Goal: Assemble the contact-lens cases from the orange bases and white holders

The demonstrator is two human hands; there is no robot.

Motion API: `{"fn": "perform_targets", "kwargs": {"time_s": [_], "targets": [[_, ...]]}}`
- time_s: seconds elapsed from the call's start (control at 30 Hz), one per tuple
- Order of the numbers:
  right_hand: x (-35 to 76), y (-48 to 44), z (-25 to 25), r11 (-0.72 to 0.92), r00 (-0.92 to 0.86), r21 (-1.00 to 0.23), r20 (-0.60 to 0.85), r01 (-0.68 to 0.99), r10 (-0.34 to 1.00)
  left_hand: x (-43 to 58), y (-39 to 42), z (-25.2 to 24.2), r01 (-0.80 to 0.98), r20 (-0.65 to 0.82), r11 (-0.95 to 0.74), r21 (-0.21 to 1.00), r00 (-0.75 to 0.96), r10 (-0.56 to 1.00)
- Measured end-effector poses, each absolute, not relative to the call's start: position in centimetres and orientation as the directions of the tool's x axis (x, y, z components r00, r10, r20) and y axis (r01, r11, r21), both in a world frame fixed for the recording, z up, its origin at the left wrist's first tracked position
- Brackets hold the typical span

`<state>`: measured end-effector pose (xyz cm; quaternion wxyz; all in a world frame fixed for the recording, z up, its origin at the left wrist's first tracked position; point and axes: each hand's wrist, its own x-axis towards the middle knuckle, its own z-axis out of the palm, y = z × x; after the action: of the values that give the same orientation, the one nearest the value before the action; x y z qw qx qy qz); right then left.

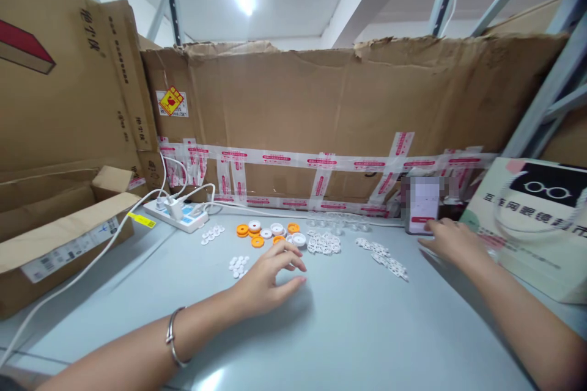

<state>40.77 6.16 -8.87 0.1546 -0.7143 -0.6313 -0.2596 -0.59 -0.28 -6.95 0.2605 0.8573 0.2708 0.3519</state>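
My left hand (270, 278) is open above the table, fingers curved and thumb apart, with nothing in it. Just beyond its fingertips lie several orange and white round pieces like small wheels (257, 242). My right hand (452, 241) reaches to a phone (422, 204) propped upright, its fingertips at the lower edge of the screen; I cannot tell whether they touch. Those fingers look stretched out, holding nothing. Small white discs (238, 266) sit left of my left hand. Piles of small white perforated pieces (323, 243) and a slanting row of similar pieces (389, 264) lie between the hands.
Behind everything stands a tall cardboard sheet (293, 104) with tape along its bottom. A white power strip (183, 217) with cables is at the back left, beside an open cardboard box (68, 244). A pale printed bag (527, 232) stands right. Clear round pieces (337, 224) lie at the back.
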Motion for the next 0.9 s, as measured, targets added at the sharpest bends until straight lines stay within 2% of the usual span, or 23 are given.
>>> {"fn": "perform_targets", "kwargs": {"time_s": [0.1,0.17,0.2,0.3,0.43,0.63,0.9], "targets": [[38.1,5.7,-7.2,-0.084,-0.012,0.100,0.710,0.991,0.704,-1.5,0.9,-6.0,0.328,0.559,-0.762,0.558,0.530,0.637],[35.7,5.2,-6.6,0.251,-0.207,0.105,0.880,0.962,0.427,-2.7,2.5,-5.4,0.439,0.612,-0.747,0.500,0.432,0.663],[34.4,5.0,-6.6,0.322,-0.253,0.123,0.880,0.939,0.401,-3.5,3.4,-5.3,0.515,0.617,-0.709,0.482,0.376,0.692],[31.1,4.2,-6.9,0.520,-0.399,0.151,0.822,0.841,0.406,-6.2,6.4,-5.6,0.777,0.472,-0.442,0.449,0.214,0.855],[28.9,3.5,-7.7,0.652,-0.506,0.128,0.745,0.747,0.434,-8.9,8.9,-7.0,0.844,0.340,-0.306,0.442,0.158,0.927],[28.6,3.6,-8.3,0.687,-0.542,0.066,0.670,0.724,0.507,-8.9,9.5,-8.3,0.857,0.245,-0.258,0.447,0.160,0.956],[28.4,3.5,-8.4,0.692,-0.534,0.015,0.648,0.722,0.543,-8.6,9.6,-8.5,0.850,0.284,-0.239,0.469,0.111,0.952]]}}
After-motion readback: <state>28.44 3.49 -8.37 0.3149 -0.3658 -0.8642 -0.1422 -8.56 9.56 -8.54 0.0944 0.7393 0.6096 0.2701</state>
